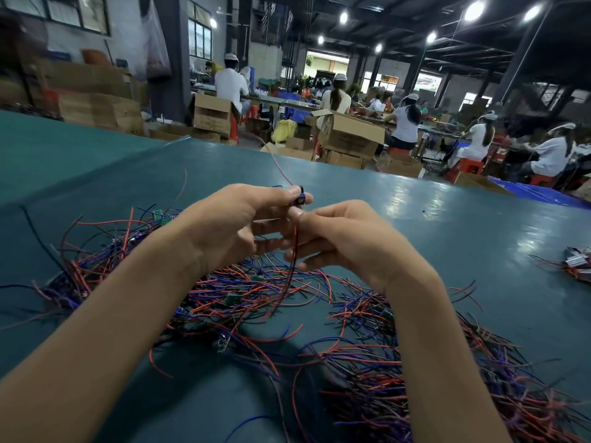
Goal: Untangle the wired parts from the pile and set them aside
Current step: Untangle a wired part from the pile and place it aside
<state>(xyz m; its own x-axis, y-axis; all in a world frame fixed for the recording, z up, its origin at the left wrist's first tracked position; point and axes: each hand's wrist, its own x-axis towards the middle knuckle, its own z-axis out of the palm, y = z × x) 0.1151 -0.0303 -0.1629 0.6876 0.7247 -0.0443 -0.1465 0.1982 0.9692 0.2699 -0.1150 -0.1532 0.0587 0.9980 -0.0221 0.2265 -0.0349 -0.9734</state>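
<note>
Head view: the left hand [230, 225] pinched a small blue part [301, 197] above the pile [287, 298], its fingertips half hiding the part. The right hand [345, 238], fingers curled, pinched the part's wire [294, 241] just below. A bundle [579, 263] lay cut off at the right of the table [447, 225].

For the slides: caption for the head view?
The left hand and right hand hold a wired part above the tangled wire pile.
</note>
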